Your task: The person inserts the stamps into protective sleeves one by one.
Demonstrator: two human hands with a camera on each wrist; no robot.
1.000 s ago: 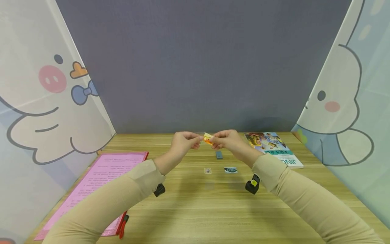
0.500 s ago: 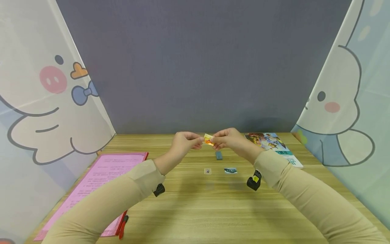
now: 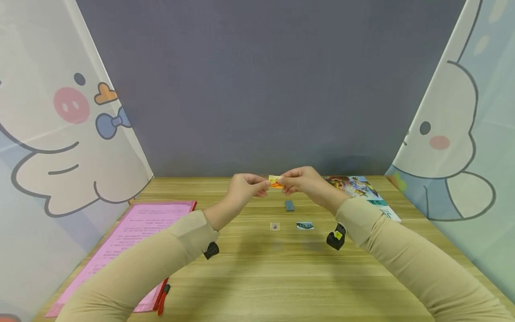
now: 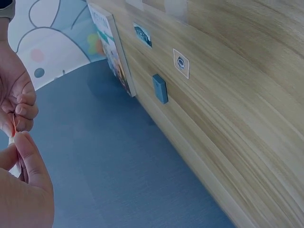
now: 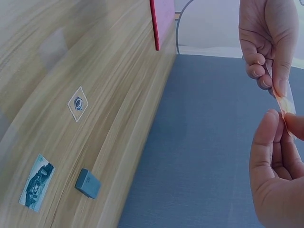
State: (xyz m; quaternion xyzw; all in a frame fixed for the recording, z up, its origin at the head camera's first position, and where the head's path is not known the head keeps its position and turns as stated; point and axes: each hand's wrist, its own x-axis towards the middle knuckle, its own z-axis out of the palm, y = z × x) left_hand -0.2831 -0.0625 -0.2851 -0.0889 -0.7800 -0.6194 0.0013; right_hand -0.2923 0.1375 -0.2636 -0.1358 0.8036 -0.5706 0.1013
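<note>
Both hands meet above the back of the table. Between them is a small yellow and orange stamp, held up with its picture side towards the head camera. My left hand pinches its left edge between thumb and forefinger. At the other edge, my right hand pinches it the same way, its thumb covering part of the picture. In the right wrist view a clear, sleeve-like film shows beside the stamp. On the table below lie a small square stamp and a teal stamp.
A blue-grey block lies behind the two stamps. At the back right is an illustrated book, partly behind the right forearm. A pink sheeted folder with a red edge lies left, beside a red and black pen-like tool.
The held stamp has turned from tilted to nearly level, its picture showing more fully. My right hand has risen slightly with it; the left has hardly moved.
</note>
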